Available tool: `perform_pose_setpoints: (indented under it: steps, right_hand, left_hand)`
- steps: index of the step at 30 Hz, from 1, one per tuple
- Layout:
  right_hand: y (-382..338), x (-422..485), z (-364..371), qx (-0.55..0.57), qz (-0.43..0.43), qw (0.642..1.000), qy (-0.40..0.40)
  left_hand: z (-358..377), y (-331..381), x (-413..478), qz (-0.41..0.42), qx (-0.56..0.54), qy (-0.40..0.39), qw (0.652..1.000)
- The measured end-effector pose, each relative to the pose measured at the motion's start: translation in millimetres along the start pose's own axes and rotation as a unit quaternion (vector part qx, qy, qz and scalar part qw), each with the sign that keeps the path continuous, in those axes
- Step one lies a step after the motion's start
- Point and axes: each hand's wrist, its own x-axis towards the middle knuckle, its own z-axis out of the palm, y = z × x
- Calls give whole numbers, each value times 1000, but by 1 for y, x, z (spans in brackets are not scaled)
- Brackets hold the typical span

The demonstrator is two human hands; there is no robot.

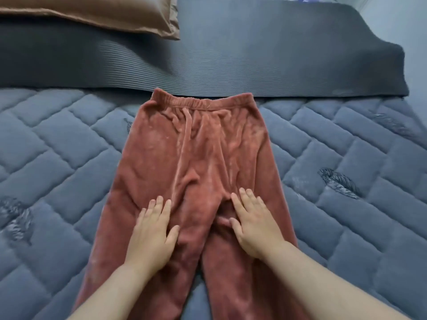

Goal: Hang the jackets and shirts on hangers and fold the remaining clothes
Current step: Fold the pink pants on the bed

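A: Where the quilted bed cover meets the ribbed mat, what is lying there?

B: A pair of rust-red fleece trousers, laid flat on the blue-grey quilted bed cover. The elastic waistband is gathered and puckered at the far end, touching the near edge of the dark grey ribbed foam mat. The two legs run toward the near edge and out of view.

A: And the fabric itself?

B: Plush and velvety, with a soft sheen and long creases running down from the waistband to the crotch. The bed cover is stitched into padded rectangular blocks set in a herringbone pattern, with dark feather-like prints here and there.

A: What are the hands doing?

B: Both lie palm down, fingers loosely spread, holding nothing. The left hand rests on the left leg, and the right hand on the right leg, its thumb by the small fold at the crotch. The forearms are bare.

A: Anything else?

B: A brown satin-smooth pillow lies at the far left on the mat, well apart from the trousers.
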Motion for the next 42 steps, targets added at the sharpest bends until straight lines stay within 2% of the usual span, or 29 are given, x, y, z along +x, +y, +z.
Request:
perform_pose_setpoints:
  steps: [3, 6, 9, 11, 12, 14, 16, 17, 19, 20, 22, 24, 25, 26, 27, 29, 31, 33, 35, 37, 38, 39, 42]
  right_hand:
    - [-7, -55, 15, 48, 19, 998, -22]
    - [-9, -112, 27, 109, 33, 992, -46]
    - [-8, -176, 34, 173, 149, 973, -22]
    - [-6, -217, 41, 190, 263, 946, -4]
    - [-6, -235, 44, 204, 323, 924, -7]
    - [-6, -263, 51, 251, 450, 857, -19]
    - [-6, -288, 60, 302, 510, 802, -78]
    - [-4, -299, 63, 336, 505, 785, -126]
    - [-4, -320, 64, 436, 456, 747, -208]
    - [-3, -329, 64, 448, 417, 756, -232]
    - [1, -340, 66, 402, 328, 814, -260]
    - [6, -337, 62, 352, 289, 859, -234]
    - [8, -333, 58, 371, 289, 860, -198]
    - [10, -328, 52, 408, 299, 847, -161]
    - [11, -321, 43, 444, 315, 828, -136]
    - [12, -301, 24, 510, 351, 779, -101]
    - [14, -276, 6, 542, 367, 752, -82]
    - [14, -258, -5, 558, 354, 746, -90]
    - [13, -251, -12, 593, 318, 731, -115]
    - [8, -244, -15, 672, 292, 672, -104]
    - [7, -240, -17, 703, 266, 654, -85]
    - [7, -237, -20, 719, 222, 653, -84]
    - [0, -240, -25, 683, 103, 709, -143]
  left_hand:
    - [18, 15, -63, -38, -23, -36, 998]
    - [28, 35, -122, -40, -24, -67, 997]
    - [42, 54, -183, -5, -61, -33, 998]
    - [48, 71, -219, -73, -120, -74, 987]
    - [53, 81, -233, -142, -147, -139, 969]
    - [66, 99, -253, -261, -185, -272, 907]
    - [80, 112, -267, -326, -300, -331, 833]
    - [84, 115, -271, -339, -349, -345, 802]
    - [92, 120, -274, -344, -412, -357, 764]
    - [94, 121, -273, -349, -433, -349, 755]
    - [93, 126, -270, -373, -458, -326, 738]
    - [84, 130, -265, -375, -479, -301, 735]
    - [78, 131, -260, -361, -487, -285, 743]
    - [70, 131, -257, -350, -507, -267, 741]
    - [63, 132, -252, -339, -546, -257, 722]
    - [45, 135, -239, -322, -641, -257, 648]
    - [31, 137, -222, -285, -682, -259, 622]
    - [16, 144, -209, -224, -686, -268, 638]
    - [8, 147, -197, -230, -683, -245, 649]
    - [1, 151, -183, -269, -674, -212, 654]
    - [0, 151, -178, -292, -664, -201, 658]
    - [-1, 152, -172, -321, -658, -194, 653]
    - [-10, 151, -170, -347, -688, -201, 605]
